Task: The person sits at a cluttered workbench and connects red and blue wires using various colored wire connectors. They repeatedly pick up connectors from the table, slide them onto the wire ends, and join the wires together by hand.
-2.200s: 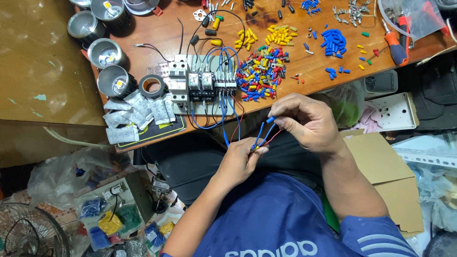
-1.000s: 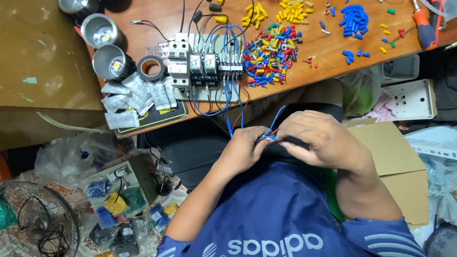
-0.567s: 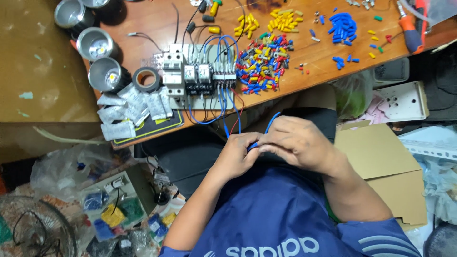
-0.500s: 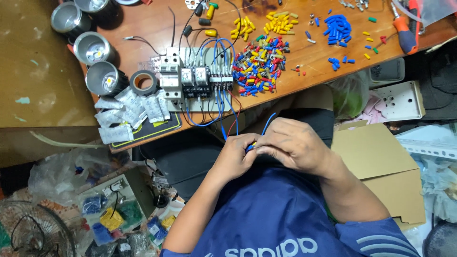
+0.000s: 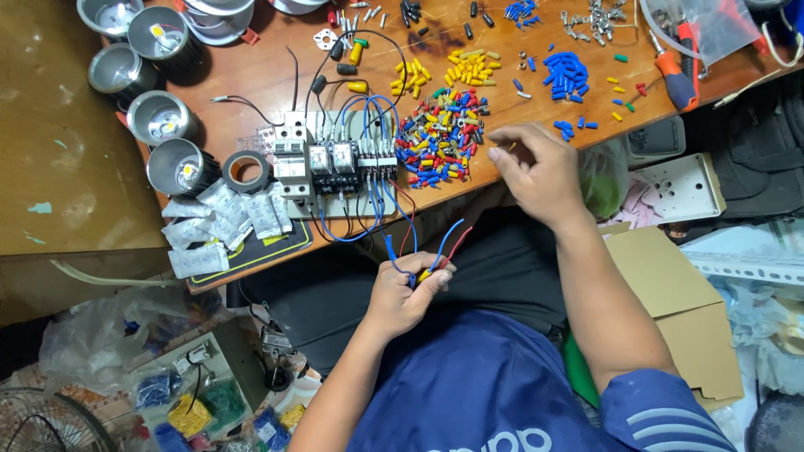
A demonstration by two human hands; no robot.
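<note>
Head camera, looking straight down at a seated person's lap and a cluttered wooden surface [image 5: 260,92].

The left hand [image 5: 406,293] was held low over the lap, below the surface's edge, its grip clenched on a small bundle of wires [image 5: 435,251]. Blue and red strands rose from the pinched fingers, and blue ones ran up to a row of grey electrical modules [image 5: 335,163] mounted on a panel at the surface's near edge.

The right hand [image 5: 540,172] was raised to the surface's edge, just right of a mixed pile of small coloured wire connectors [image 5: 435,138] in red, blue and yellow. Its fingers were curled with thumb and forefinger pinched together; a tiny yellowish piece seemed to sit between them, but it was too small to tell what it was.

Left of the modules lay a roll of dark tape [image 5: 245,172] and a heap of small white sachets [image 5: 222,222] on a dark mat. Metal lamp cups [image 5: 167,121] stood along the far left. Separate heaps of yellow connectors [image 5: 469,65] and blue connectors [image 5: 565,71] lay further back, with an orange-handled screwdriver [image 5: 674,71] at the right. A cardboard box [image 5: 678,301] sat on the floor beside the right forearm.
</note>
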